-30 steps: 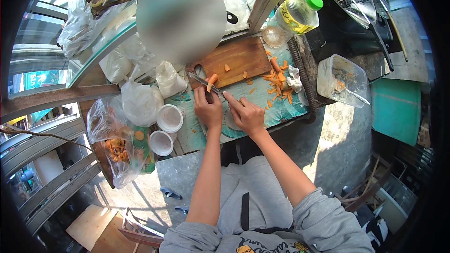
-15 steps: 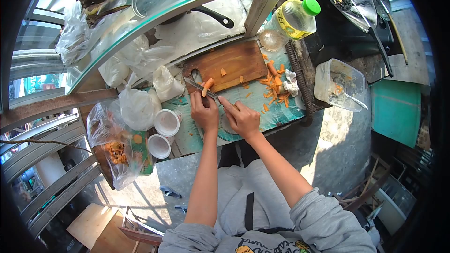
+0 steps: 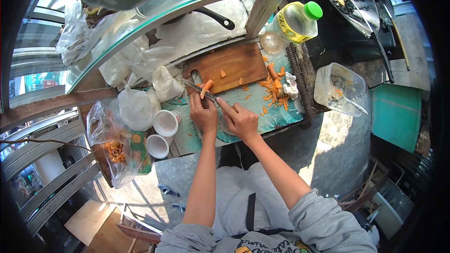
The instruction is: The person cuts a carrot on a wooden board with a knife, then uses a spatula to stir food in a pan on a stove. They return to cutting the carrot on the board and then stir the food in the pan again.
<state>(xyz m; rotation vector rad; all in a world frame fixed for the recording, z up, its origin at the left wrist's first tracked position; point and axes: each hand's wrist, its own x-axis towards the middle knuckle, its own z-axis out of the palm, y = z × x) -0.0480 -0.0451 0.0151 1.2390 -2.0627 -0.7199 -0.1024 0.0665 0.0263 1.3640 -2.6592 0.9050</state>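
My left hand (image 3: 203,116) is closed around a short piece of carrot (image 3: 206,87), which sticks up past the fingertips near the lower left corner of the wooden cutting board (image 3: 234,63). In my right hand (image 3: 242,121) is the handle of a knife (image 3: 200,90). Its blade points up and to the left and lies against the carrot piece. Cut carrot strips (image 3: 272,88) are heaped at the board's right end and on the worn green tabletop (image 3: 243,107). A few bits lie on the board itself.
Two white cups (image 3: 166,122) and tied plastic bags (image 3: 137,107) stand left of my hands. A bag of orange scraps (image 3: 115,152) lies further left. At the right are a green-capped bottle (image 3: 297,21), a plastic tub with a spoon (image 3: 340,89) and a wok (image 3: 349,0).
Both hands stay in nearly the same place, with the carrot piece and knife still held. The view has shifted slightly.
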